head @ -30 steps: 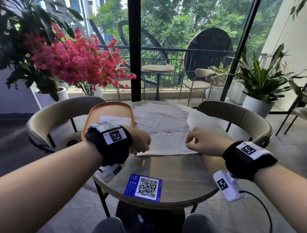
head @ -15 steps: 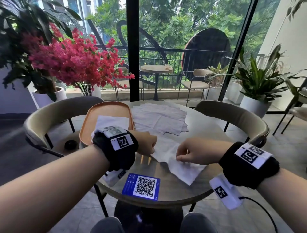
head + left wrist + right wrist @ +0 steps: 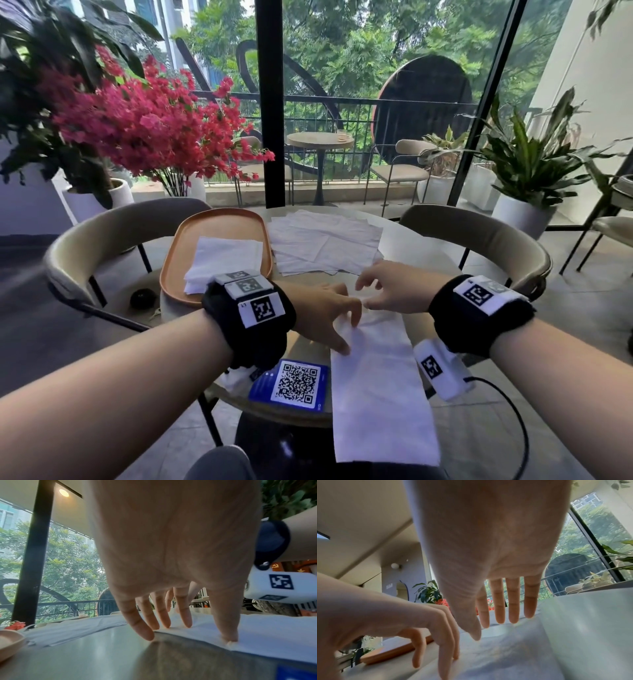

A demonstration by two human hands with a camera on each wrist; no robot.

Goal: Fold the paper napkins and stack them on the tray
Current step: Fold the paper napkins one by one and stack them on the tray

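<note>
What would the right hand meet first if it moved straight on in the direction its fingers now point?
Probably the pile of unfolded napkins. The right hand points away from the person, across the table, and that pile lies just beyond its fingertips, though depth is hard to judge.

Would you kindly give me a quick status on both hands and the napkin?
Left hand open, fingertips pressing napkin. Right hand open, just above it. Napkin overhangs table edge. Folded napkins on tray; nothing in the way.

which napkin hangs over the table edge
The long napkin under both hands, beside the QR card: its near end droops off the table. The napkins on the tray and the unfolded pile lie fully supported.
</note>
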